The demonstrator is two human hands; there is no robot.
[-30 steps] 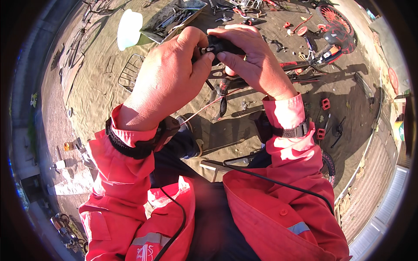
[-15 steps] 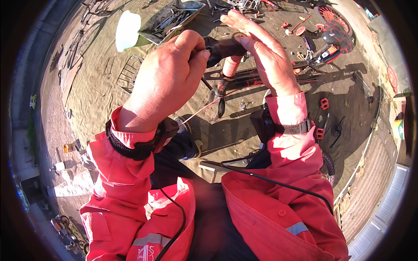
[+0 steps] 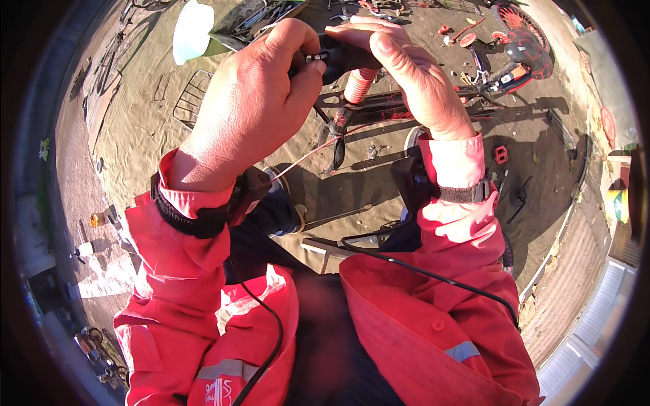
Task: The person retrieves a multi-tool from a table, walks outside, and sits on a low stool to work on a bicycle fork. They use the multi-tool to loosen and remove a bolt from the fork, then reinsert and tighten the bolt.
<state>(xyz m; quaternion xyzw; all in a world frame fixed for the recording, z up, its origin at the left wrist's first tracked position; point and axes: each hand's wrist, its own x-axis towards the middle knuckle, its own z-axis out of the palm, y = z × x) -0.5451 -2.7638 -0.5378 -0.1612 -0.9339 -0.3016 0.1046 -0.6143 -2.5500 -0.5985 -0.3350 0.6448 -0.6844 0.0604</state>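
My left hand [image 3: 247,101] is closed at the front end of a black bicycle stem [image 3: 349,59], its thumb and forefinger pinched together by a small metallic piece. My right hand [image 3: 420,78] lies over the top of the stem, fingers stretched forward and thumb extended. Below the stem is a ribbed red column [image 3: 359,85], joined to a black and red bicycle frame [image 3: 379,107] that stretches off to the right. A thin pinkish cable [image 3: 306,158] slants down from the frame. The fingers hide part of the stem.
A white tub [image 3: 193,32] stands at the far left beside a tray of tools [image 3: 264,17]. A wire rack [image 3: 192,99] lies on the ground cloth. To the right are a red pedal [image 3: 500,155], a crank arm [image 3: 520,199], a black saddle [image 3: 529,54] and a red-spoked wheel [image 3: 521,27].
The right hand has lowered its fingers, from raised beside the stem to lying over its top. Both hands sit slightly higher in the picture, and the left remains closed at the stem's front.
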